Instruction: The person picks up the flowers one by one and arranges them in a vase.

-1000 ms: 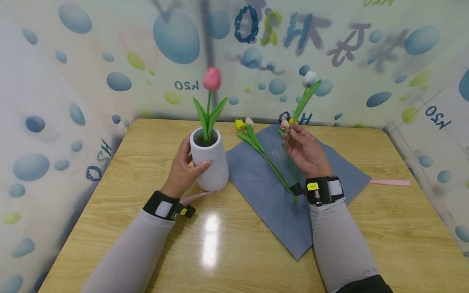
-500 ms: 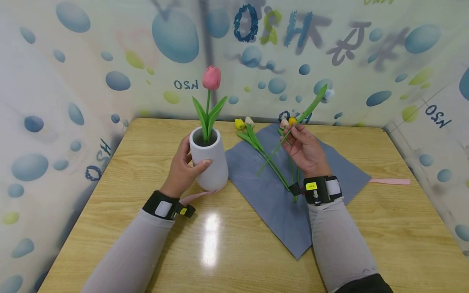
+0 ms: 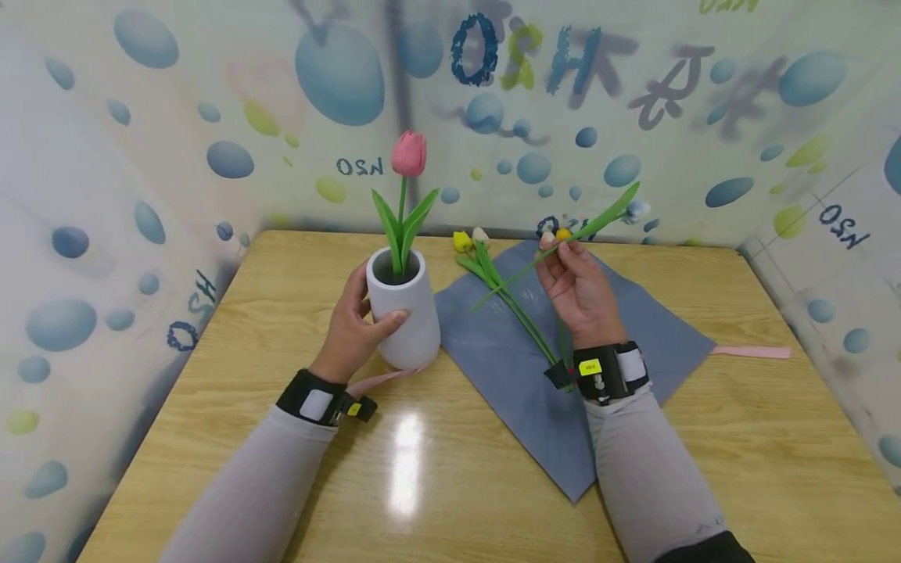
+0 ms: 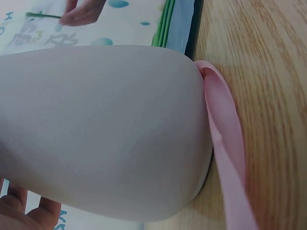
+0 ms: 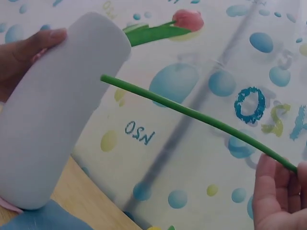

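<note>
My left hand (image 3: 359,328) grips a white vase (image 3: 411,328) round its side, thumb across the front. One pink tulip (image 3: 409,154) with two green leaves stands upright in the vase. To the right, my right hand (image 3: 583,293) pinches the green stem (image 5: 201,117) of a white-blue tulip (image 3: 636,211) between thumb and fingers. This tulip is tilted, its head up to the right and its stem end pointing left toward the vase. In the right wrist view the stem end overlaps the vase's edge; the flower head is outside that view.
Blue-grey wrapping paper (image 3: 514,375) lies on the wooden table (image 3: 281,289). On it are a yellow tulip (image 3: 461,242), a pale tulip (image 3: 481,236) and others partly behind my right hand. One pink ribbon (image 4: 228,124) runs by the vase's base; another ribbon end (image 3: 753,352) sticks out right.
The tulip in my right hand has turned from nearly upright to a flatter slant, its head swinging right and down, its stem end left and up. My left hand and the vase stay put.
</note>
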Demonstrator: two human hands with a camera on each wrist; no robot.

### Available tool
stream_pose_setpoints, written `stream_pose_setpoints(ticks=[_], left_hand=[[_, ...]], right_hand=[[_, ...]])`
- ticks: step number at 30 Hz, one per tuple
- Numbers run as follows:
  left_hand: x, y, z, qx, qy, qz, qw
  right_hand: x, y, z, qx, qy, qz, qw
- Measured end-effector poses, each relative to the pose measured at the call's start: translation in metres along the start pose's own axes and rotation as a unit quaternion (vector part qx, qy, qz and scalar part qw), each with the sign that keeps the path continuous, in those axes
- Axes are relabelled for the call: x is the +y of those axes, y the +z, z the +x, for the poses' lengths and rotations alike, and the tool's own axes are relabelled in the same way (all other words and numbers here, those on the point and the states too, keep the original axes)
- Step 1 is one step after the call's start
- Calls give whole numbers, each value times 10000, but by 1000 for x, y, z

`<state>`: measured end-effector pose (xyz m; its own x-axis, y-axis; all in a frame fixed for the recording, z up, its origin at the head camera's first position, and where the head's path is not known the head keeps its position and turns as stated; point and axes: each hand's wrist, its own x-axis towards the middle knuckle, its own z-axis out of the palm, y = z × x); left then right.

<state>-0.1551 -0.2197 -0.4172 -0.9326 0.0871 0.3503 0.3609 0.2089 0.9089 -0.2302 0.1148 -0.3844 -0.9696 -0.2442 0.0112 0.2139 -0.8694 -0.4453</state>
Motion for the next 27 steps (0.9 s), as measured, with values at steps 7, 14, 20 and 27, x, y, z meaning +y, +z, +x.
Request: stream_pose_setpoints(ticks=[7, 14, 20, 27], left_hand=[[0, 0, -2, 49, -53, 4, 10000], [-1, 0, -2, 74, -21, 26, 10000], [1, 0, -2, 59, -10, 78, 10000], [1, -1, -1, 2, -62, 139, 9999]], right_hand=[[8, 22, -3, 234, -199, 248, 9992], [17, 47, 1, 133, -437, -83, 9989], [22, 65, 4, 4, -562, -34, 9984], [27, 77, 8, 203, -644, -279, 9973]])
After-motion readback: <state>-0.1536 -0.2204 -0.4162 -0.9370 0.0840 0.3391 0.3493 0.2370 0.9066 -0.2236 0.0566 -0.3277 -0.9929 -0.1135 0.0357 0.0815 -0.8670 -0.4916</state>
